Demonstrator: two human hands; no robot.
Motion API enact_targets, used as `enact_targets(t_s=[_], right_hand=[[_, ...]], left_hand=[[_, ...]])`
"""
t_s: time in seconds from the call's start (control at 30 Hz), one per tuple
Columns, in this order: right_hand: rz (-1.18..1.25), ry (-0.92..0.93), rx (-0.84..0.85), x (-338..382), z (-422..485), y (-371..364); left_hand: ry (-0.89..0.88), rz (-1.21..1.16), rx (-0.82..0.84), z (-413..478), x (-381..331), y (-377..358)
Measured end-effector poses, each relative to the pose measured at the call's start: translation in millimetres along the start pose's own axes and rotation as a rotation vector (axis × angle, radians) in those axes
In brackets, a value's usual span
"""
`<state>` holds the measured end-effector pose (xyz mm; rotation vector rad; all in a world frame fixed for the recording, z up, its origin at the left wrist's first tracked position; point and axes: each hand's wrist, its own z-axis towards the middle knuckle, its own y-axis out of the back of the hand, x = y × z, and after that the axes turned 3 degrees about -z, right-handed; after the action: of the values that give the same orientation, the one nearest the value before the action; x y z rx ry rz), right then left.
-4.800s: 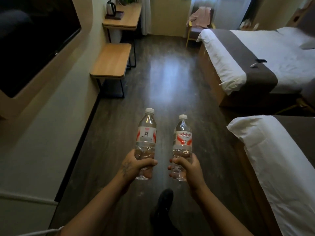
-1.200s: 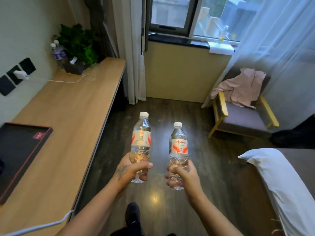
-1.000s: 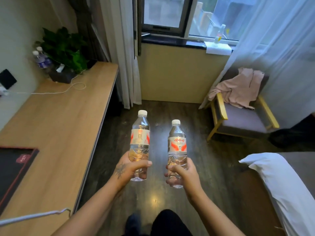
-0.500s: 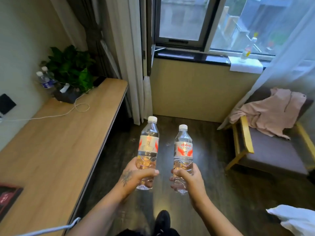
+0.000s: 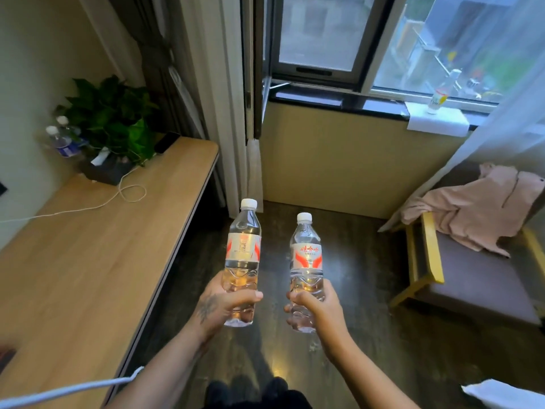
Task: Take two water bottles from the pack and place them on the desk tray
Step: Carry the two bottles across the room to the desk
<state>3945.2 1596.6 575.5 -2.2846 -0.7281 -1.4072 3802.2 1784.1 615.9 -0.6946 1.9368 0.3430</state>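
I hold two clear water bottles with white caps and red-and-white labels, both upright over the dark floor. My left hand (image 5: 222,305) grips the lower part of the left bottle (image 5: 243,249). My right hand (image 5: 317,308) grips the lower part of the right bottle (image 5: 306,255). The wooden desk (image 5: 82,261) runs along the wall on my left, its edge close to the left bottle. Only a dark sliver of the black tray (image 5: 5,357) shows at the frame's left edge.
At the desk's far end stand a potted plant (image 5: 113,119), two other bottles (image 5: 60,137), a dark box (image 5: 104,171), a phone (image 5: 166,141) and a white cable (image 5: 124,196). An armchair (image 5: 472,278) with a pink garment is on the right. A window and curtains are ahead.
I have walked along the room to the desk by the window, both bottles held the same way. The tray has slid almost out of view at the left edge.
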Motion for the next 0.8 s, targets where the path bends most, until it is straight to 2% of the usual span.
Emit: enact_targets(t_s=[0.13, 0.27, 0.63, 0.8], right_hand=[[-0.095, -0.006, 0.069, 10, 12, -23], [-0.158, 0.004, 0.208, 20, 23, -59], [-0.379, -0.016, 0.707, 15, 13, -202], [-0.475, -0.048, 0.912, -4, -16, -260]], left_hand=[[-0.001, -0.069, -0.064, -2, 3, 18], [0.017, -0.159, -0.177, -20, 9, 48], [-0.026, -0.41, -0.769, -130, 63, 128], [-0.029, -0.493, -0.966, -184, 87, 145]])
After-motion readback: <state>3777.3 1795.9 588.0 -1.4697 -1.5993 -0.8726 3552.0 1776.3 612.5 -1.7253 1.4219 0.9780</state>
